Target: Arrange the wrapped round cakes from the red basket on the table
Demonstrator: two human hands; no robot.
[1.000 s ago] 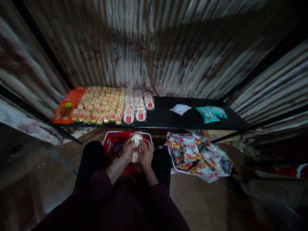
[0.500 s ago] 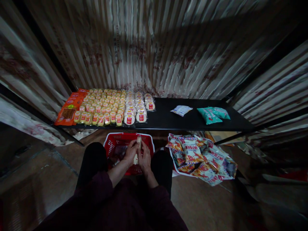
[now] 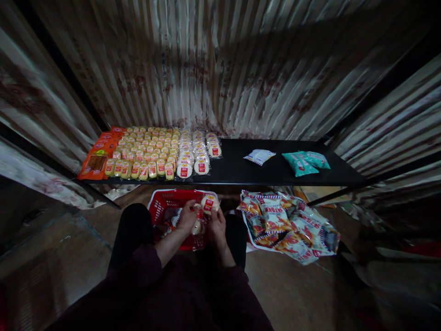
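My right hand [image 3: 217, 225] grips a round white wrapped cake [image 3: 209, 204] with a red label, its face turned up over the right side of the red basket [image 3: 156, 207]. My left hand [image 3: 188, 218] is closed just to the left, above the same basket. A clear, pale bit shows at its fingertips; what it is I cannot make out. Below the hands another pale round cake [image 3: 196, 226] shows in the basket, beside some shiny packets partly hidden by the left hand. Rows of similar round cakes [image 3: 201, 167] lie on the black shelf.
On the shelf [image 3: 234, 171] are rows of small yellow wrapped cakes [image 3: 143, 156], orange packets [image 3: 97, 161], a white packet [image 3: 259, 156] and teal packets [image 3: 300, 164]. A basket of snack bags [image 3: 275, 216] stands to the right, under the shelf edge. A striped curtain [image 3: 206, 69] hangs behind.
My hands have moved apart. The right hand has shifted right, and the cake in it now shows its labelled face. More of the basket's contents shows.
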